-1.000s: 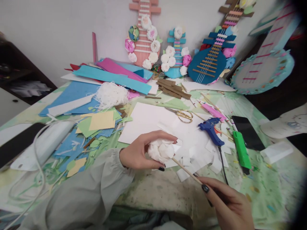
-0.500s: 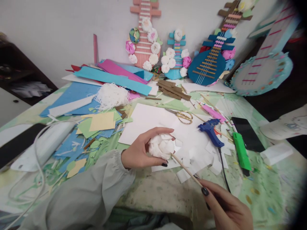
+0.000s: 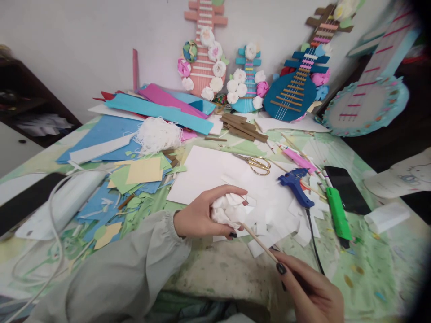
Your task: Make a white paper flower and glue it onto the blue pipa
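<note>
My left hand (image 3: 202, 213) curls round a white paper flower (image 3: 226, 210), thumb below and fingers over its top. Pinched in my right hand (image 3: 303, 285) is a thin wooden stick (image 3: 258, 242), slanting up and left so that its tip meets the lower right of the flower. Whether the tip goes into the petals or only touches them I cannot tell. Beneath and beyond the flower lie a white sheet (image 3: 198, 172) and loose white paper pieces (image 3: 281, 224). Gold-handled scissors (image 3: 257, 165) rest on the sheet.
A blue glue gun (image 3: 298, 184) with a black cord lies right of the sheet, near a green cutter (image 3: 338, 213) and a phone (image 3: 346, 188). White string (image 3: 158, 136) and coloured scraps (image 3: 134, 179) cover the left. Flower-decorated model lutes (image 3: 292, 96) lean against the wall.
Both hands have shifted slightly: the left with the flower a little right and down, the right a little left. The flower is turned somewhat, and the stick still meets its lower right.
</note>
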Demonstrator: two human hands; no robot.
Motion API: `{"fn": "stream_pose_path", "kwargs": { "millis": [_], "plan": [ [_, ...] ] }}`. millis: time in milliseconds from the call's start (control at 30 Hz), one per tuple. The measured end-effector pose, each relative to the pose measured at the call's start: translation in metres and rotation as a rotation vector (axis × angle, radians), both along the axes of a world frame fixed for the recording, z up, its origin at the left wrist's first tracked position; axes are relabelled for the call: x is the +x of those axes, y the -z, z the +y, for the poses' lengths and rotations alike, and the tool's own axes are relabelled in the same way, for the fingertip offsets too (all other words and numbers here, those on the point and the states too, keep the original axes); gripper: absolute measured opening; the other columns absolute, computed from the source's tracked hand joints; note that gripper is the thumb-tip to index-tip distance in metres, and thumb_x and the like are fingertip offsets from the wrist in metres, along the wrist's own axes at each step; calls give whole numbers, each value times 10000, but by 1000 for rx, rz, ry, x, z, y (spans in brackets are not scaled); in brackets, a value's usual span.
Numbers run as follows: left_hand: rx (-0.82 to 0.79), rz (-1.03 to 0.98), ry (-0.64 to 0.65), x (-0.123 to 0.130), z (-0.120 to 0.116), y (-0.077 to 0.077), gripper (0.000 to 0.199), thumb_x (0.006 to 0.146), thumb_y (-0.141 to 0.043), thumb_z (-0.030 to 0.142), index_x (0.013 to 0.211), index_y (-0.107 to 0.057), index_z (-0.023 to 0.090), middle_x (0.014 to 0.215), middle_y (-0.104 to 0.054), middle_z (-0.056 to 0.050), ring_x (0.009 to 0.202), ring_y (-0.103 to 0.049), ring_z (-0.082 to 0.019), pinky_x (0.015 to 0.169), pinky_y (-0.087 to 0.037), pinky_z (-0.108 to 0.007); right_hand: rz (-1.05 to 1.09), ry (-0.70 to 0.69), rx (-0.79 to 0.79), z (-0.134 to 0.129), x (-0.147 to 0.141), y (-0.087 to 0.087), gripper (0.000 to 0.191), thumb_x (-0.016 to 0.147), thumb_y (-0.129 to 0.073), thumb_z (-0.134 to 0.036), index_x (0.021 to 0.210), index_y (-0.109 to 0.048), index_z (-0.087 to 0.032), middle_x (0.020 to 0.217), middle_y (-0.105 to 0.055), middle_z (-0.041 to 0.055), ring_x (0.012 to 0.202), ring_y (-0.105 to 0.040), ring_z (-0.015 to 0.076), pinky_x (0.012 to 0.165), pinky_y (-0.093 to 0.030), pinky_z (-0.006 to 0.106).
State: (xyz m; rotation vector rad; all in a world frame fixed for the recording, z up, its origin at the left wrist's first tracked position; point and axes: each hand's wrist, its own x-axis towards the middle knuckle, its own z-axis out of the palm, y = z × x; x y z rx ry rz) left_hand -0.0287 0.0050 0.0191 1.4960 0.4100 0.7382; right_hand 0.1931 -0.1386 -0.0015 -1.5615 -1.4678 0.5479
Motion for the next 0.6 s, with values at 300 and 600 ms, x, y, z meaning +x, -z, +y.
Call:
{"fn": "stream_pose_path", "kwargs": {
  "millis": [300, 600],
  "plan": [
    [-269, -87, 186, -2, 0, 0, 729, 675, -747, 77, 1305, -450, 293, 1369, -427, -158, 893, -700, -265, 585, -618, -277, -27, -47, 57, 2, 5, 1, 203, 778, -631, -189, 898, -779, -259, 823, -763, 37, 712, -722, 201, 530, -550, 194],
    [24, -15, 217, -4, 2, 0, 798, 690, -741, 109, 1373, -369, 287, 1377, -423, -160, 1046, -620, -253, 759, -579, -311, -4, 22, 9, -2, 12, -6, 176, 783, -640, -198, 877, -771, -269, 817, -756, 13, 695, -702, 178, 533, -523, 188]
  ]
}}
